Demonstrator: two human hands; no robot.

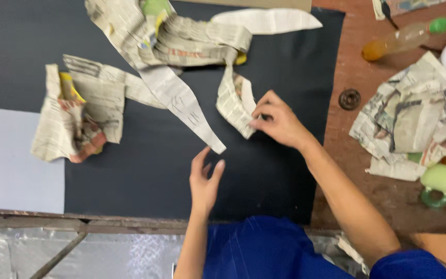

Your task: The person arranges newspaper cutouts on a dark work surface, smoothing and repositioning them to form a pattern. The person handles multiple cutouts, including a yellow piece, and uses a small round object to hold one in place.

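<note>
On the brown wooden worktop [388,201] lies one large black sheet [145,170], and on it, toward the far edge, sits a tangle of cut newspaper strips [181,46]. The right hand [280,121] pinches the lower end of one hanging folded newspaper strip [236,101] near the middle of the black sheet, fingers [258,123] clamped on the paper's edge. The left hand [205,181] hovers just below the tip of another long newspaper strip [187,106], fingers apart and holding nothing. One crumpled newspaper wad [76,116] rests at the sheet's left side, beside a pale grey sheet [11,165]. At the right edge lie a second crumpled newspaper heap [414,121], one plastic bottle with a green cap [403,37], one light green tape roll [442,181] and one small round dark metal cap [349,98].
</note>
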